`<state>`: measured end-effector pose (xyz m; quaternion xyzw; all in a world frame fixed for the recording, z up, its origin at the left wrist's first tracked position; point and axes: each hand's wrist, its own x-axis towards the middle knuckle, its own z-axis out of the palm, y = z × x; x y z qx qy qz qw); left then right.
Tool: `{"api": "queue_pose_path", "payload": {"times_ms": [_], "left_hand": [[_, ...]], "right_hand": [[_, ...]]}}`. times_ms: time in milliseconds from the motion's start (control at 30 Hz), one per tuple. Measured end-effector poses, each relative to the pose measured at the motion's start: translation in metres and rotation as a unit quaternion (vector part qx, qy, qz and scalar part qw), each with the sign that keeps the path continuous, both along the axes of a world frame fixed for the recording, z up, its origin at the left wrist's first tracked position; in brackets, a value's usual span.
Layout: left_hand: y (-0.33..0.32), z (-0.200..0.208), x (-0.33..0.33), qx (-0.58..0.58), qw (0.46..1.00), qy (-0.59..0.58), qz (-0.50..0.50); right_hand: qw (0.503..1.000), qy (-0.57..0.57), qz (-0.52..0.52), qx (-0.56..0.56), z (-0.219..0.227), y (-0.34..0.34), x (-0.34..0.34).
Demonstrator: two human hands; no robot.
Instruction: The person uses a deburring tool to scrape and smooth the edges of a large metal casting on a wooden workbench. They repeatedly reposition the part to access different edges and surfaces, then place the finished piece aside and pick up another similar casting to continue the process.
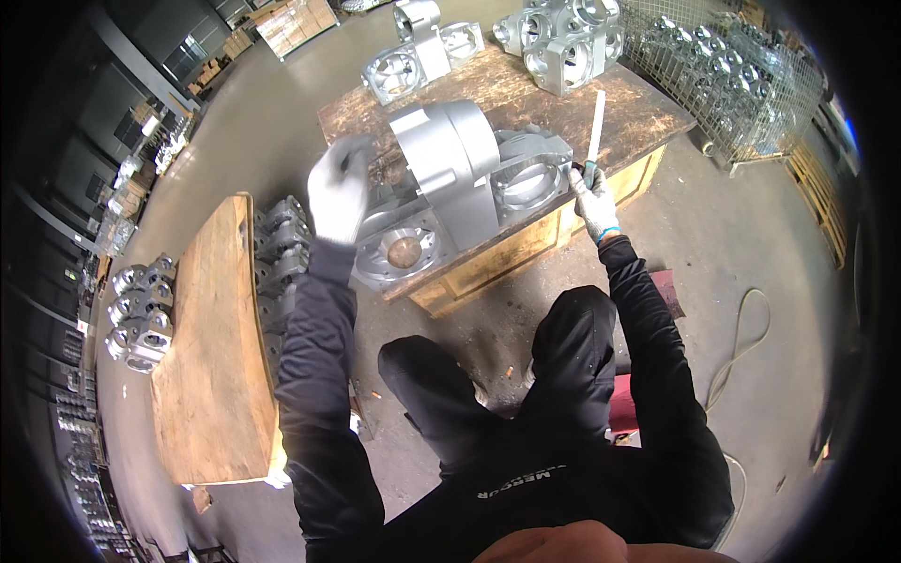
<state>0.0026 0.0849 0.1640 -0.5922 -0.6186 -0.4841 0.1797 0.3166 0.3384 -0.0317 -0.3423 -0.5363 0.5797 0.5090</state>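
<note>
My right hand (593, 201) has its gloved fingers clamped around the handle of a tool (592, 173), whose pale, flat blade (598, 122) sticks up and away from me. Held that way, I'd say, the blade stands clear of the casting (450, 145) and my knuckles, with my grip on the handle alone. The fist sits just beside the casting's right-hand ring, over the bench edge

My left hand (339, 192), also gloved, is up near the casting's left side. It is too blurred and bright for me to tell whether its fingers are apart or together, or whether they touch the metal

The casting lies along the near edge of the bench (648, 108), its rounded hub upward and a ring out to each side. That spot probably suits my reach, since my knees (577, 319) come almost up to the bench and both arms stretch forward to it. The back castings (574, 52) stand at the far side, likely so that the front is left for this one. More small castings fill the mesh cage (751, 131) beyond, off to my right
</note>
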Motion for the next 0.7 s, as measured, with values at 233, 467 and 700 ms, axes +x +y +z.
{"api": "queue_pose_path", "payload": {"times_ms": [233, 467, 700], "left_hand": [[-0.107, -0.111, -0.026, -0.03, 0.966, -0.185, 0.178], [-0.077, -0.078, 0.015, 0.064, 0.98, -0.143, 0.125], [0.009, 0.026, 0.038, -0.024, 0.999, -0.023, -0.041]], "right_hand": [[0.994, -0.081, -0.032, 0.072, 0.003, 0.027, -0.016], [0.99, -0.103, -0.014, 0.099, 0.009, 0.024, -0.016], [0.992, -0.081, -0.07, 0.066, 0.0, 0.038, -0.008]]}}
